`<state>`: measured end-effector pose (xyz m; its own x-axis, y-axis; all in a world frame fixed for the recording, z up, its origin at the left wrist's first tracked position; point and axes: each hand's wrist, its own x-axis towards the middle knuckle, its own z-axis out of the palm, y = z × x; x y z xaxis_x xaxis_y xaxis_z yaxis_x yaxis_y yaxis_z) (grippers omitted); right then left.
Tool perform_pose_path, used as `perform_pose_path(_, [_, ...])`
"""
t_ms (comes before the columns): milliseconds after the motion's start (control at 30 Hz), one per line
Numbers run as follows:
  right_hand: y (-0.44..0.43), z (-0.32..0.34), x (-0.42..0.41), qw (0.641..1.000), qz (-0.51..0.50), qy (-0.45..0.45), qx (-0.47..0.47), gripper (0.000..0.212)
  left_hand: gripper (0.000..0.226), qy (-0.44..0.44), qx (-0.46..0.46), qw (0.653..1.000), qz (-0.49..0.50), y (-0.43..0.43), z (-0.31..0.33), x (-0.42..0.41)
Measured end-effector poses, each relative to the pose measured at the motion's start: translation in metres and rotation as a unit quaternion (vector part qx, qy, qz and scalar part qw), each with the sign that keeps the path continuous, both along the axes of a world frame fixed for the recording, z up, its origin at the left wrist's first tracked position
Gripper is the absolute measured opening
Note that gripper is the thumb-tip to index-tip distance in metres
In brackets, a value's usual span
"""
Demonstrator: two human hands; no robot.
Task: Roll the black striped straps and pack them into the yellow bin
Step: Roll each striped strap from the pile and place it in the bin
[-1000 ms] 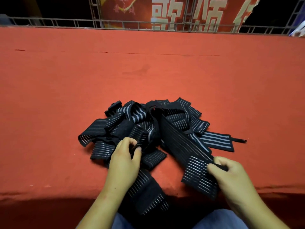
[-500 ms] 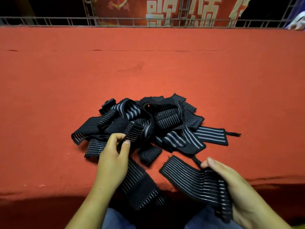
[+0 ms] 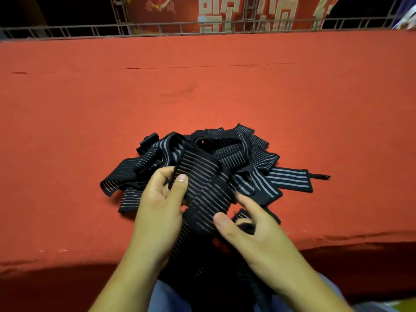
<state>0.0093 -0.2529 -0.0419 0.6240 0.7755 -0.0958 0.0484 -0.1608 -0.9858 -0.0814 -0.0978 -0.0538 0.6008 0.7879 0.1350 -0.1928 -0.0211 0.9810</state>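
- Since nothing in that shot looked rolled yet, would you say the job was barely started?

- Pretty much, imo. One strap was lifted off the heap, mid-frame, held flat between both hands. The left hand pinched its upper left edge, thumb on top and fingers curled under. The right hand gripped the lower end, thumb pressed on the stripes and index finger lying along the right edge. I couldn't see any coil in it. More striped fabric hung over the table's near edge below the hands, and I couldn't tell if that was the same piece.

- And the rest?

- The pile of straps sat loose and tangled on the red cloth, centre of frame, just behind the hands. A few flat ends stuck out to the right, and not one looked rolled.

- Bin?

- I honestly couldn't find the yellow bin. There was a yellowish sliver in the very bottom right corner that might've been it, no way to tell. So I had no idea if anything was packed already. My guess was the whole heap was still to do, with rolling on this one about to begin.
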Motion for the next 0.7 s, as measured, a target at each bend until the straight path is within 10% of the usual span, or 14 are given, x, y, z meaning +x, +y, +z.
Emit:
perform_pose_path(433, [-0.007, -0.014, -0.009, 0.999, 0.01, 0.04, 0.008, 0.028, 0.007, 0.024, 0.003, 0.995, -0.097, -0.044, -0.001, -0.002])
perform_pose_path(700, [-0.026, -0.033, -0.006, 0.991, -0.024, -0.125, -0.049, 0.027, 0.007, 0.052, -0.045, 0.994, -0.089, -0.064, -0.014, -0.005])
